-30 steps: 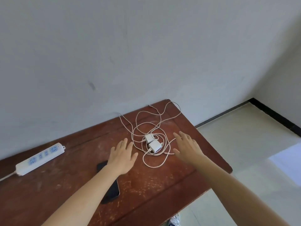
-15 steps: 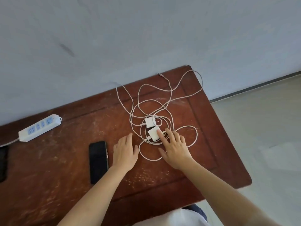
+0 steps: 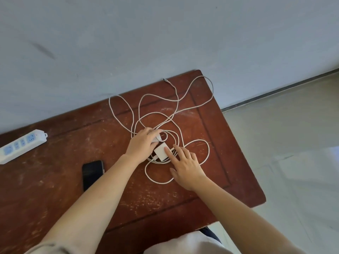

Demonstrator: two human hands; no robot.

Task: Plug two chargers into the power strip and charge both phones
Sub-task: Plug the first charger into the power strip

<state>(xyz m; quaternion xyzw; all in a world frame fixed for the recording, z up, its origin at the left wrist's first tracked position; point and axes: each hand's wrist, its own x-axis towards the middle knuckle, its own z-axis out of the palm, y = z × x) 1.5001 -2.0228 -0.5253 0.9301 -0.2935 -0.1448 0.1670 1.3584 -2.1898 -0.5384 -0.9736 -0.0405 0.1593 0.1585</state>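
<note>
White chargers (image 3: 161, 152): left hand (image 3: 142, 143) grips one.

Both bare forearms rise from the lower frame toward centre. Left hand (image 3: 142, 143) palm down, fingers curled, apparently in a closed grip. Right hand (image 3: 187, 168) palm down, fingers spread, index fingertip extended.

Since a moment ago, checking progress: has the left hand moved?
Yes. The left hand went from bare table beside the phone up onto the farther charger.
</note>
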